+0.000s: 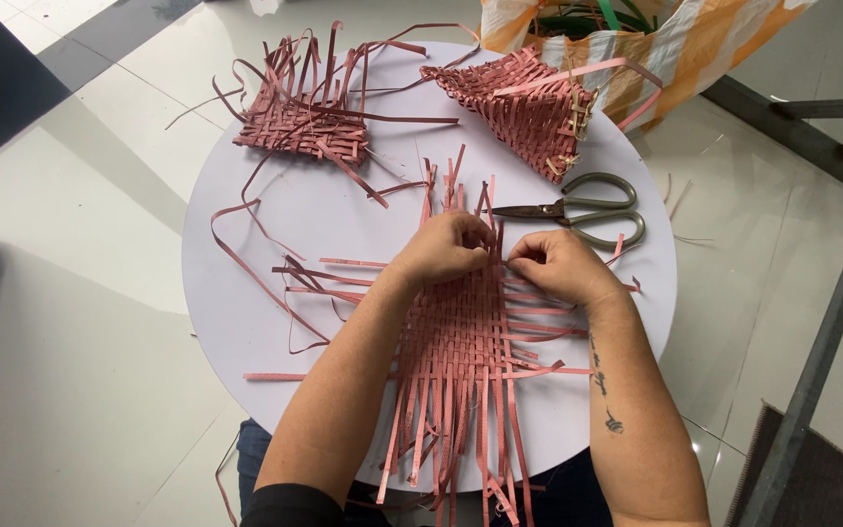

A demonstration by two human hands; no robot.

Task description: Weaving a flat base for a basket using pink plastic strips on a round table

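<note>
Hands meet at the centre of the frame over a flat woven mat of pink strips, which lies on a round white table and runs down toward the lower edge, its loose ends fanning out there. The left hand rests on the mat's upper edge with fingers curled down, pinching the strips where weaving stops. The right hand sits just beside it, fingers bent and gripping a thin strip at the same edge; the fingertips of both hands nearly touch.

Just above the right hand lie scissors with grey-green handles, blades pointing left. In the upper left of the table sits a partly woven pink piece with many stray ends; in the upper right lies a finished cone-like pink basket. Beyond it, at the top edge, stands an orange-and-white bag.
</note>
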